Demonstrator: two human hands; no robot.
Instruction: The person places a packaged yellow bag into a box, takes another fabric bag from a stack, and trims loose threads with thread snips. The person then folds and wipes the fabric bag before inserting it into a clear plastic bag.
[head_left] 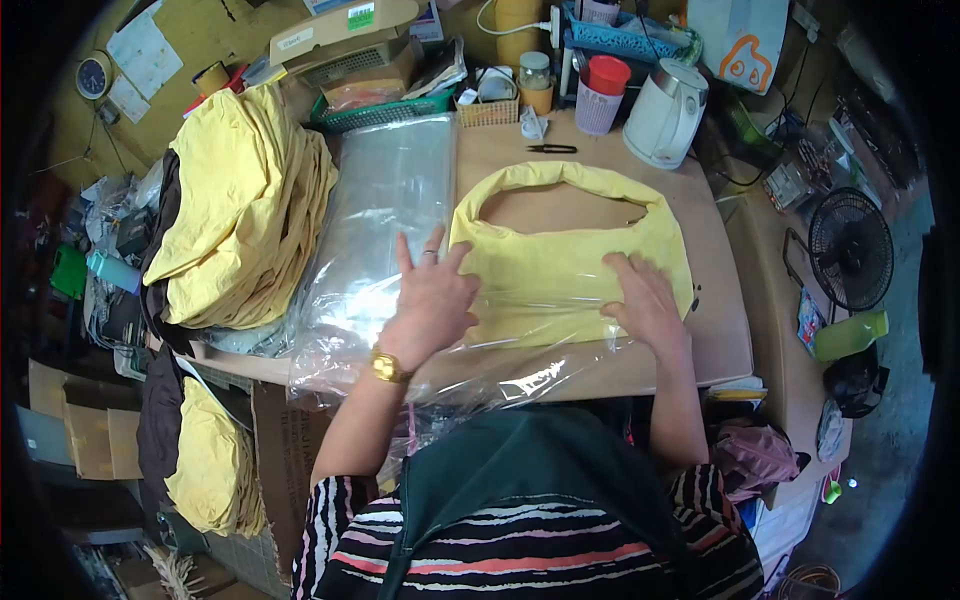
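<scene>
A yellow fabric bag point(560, 265) with a wide loop handle lies flat on the table, handle pointing away from me. Clear plastic film point(520, 375) stretches over its lower part and bunches toward the table's front edge. My left hand point(432, 295) is at the bag's left edge, fingers spread over the film. On the right side of the bag rests my right hand point(648, 300), thumb and fingers apart, touching the film or the fabric. Left of the bag lies a stack of flat clear plastic bags point(390, 180).
A tall pile of yellow fabric bags point(240, 210) stands at the left, with another yellow pile point(208, 460) lower down. At the back are thread snips point(552, 149), a white kettle point(667, 112), a purple cup point(598, 108) and baskets. A black fan point(850, 250) stands at the right.
</scene>
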